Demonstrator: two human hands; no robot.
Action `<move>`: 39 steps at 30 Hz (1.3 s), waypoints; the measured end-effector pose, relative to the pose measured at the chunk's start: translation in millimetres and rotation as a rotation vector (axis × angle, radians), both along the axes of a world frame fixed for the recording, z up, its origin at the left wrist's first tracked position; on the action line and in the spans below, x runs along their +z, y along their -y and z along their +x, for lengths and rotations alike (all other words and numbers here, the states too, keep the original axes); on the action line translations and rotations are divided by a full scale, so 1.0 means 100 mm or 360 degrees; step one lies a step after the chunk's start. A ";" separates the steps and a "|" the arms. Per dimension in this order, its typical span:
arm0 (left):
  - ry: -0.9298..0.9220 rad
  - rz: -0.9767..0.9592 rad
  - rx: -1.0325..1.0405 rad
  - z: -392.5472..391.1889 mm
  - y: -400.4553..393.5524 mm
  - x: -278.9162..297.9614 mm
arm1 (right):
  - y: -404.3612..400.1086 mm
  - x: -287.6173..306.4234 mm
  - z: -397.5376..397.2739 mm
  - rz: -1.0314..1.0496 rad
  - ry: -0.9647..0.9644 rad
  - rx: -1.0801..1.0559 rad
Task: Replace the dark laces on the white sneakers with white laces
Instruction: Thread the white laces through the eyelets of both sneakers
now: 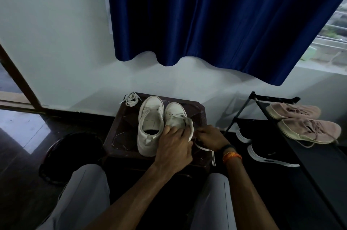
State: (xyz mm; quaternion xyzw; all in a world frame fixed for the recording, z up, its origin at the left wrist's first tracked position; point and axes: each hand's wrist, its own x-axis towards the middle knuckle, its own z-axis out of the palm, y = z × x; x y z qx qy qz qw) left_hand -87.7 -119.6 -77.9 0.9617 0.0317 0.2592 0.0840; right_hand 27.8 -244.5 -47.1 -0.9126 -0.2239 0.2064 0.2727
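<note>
Two white sneakers stand side by side on a dark brown stool (195, 109). The left sneaker (150, 124) has no lace and gapes open. The right sneaker (175, 115) carries a white lace (204, 149) whose loose end trails off the stool's front right. My left hand (173, 147) lies over the right sneaker's opening, fingers curled on its collar. My right hand (208, 136) pinches the white lace beside the shoe. A spare bundle of white lace (131, 99) sits at the stool's back left corner. No dark lace shows.
A black shoe rack (281, 115) stands at the right with pink sneakers (308, 128) on top and black sneakers (266, 154) below. A dark round basket (62, 156) sits on the floor left. A blue curtain (216, 23) hangs behind. My knees flank the stool.
</note>
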 end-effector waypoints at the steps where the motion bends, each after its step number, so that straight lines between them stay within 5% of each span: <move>1: 0.0001 -0.0002 0.0006 0.00 0.00 0.00 | -0.02 0.00 0.02 -0.0039 0.0054 0.0050; 20: -0.0004 -0.0013 0.0020 -0.02 0.00 0.02 | -0.09 -0.22 0.15 -0.0092 0.0417 -0.0517; 25: 0.0018 -0.0013 0.0026 -0.01 0.01 0.00 | -0.12 -0.11 0.11 0.0084 0.0275 -0.0082; 30: 0.0003 -0.0008 0.0027 -0.01 0.01 -0.01 | -0.16 -0.20 0.16 0.0140 0.0288 -0.0276; 35: 0.0005 0.0009 0.0026 -0.01 0.00 -0.02 | -0.10 -0.09 0.22 0.0721 0.0320 -0.0907; 39: 0.0000 0.0013 0.0024 0.00 0.00 -0.03 | -0.15 0.06 0.30 0.1742 -0.0289 -0.1212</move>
